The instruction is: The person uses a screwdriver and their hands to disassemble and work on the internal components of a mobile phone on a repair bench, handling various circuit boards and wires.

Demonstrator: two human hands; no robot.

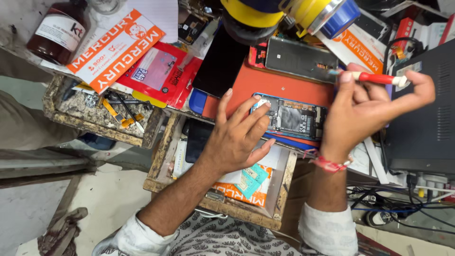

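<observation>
Opened phone (295, 117), its back off and the board and shields bare, lies on an orange-red mat (279, 85) at the near edge of the counter (19, 19), over an open wooden drawer (284, 182). The left hand (237, 137) rests flat beside it, fingers (258, 105) spread and released, their tips pressing the phone's left end to steady it. The right hand (367, 106) is clenched around a red-handled brush (377, 77), pinched between thumb and fingers, its tip reaching left over the far edge of the mat near a second opened phone shell (301, 59). The step in hand looks like cleaning or brushing inside the device; a next move would call for bringing the tip down onto the board lightly while the left hand holds the phone firm. Packages: an orange-and-white flat box (113, 47) lies tilted at far left, a red blister card (161, 73) with a pale screen part just right of it, a brown bottle (57, 31) with a white label in the far left corner, and another orange-and-white box (365, 47) at far right.
</observation>
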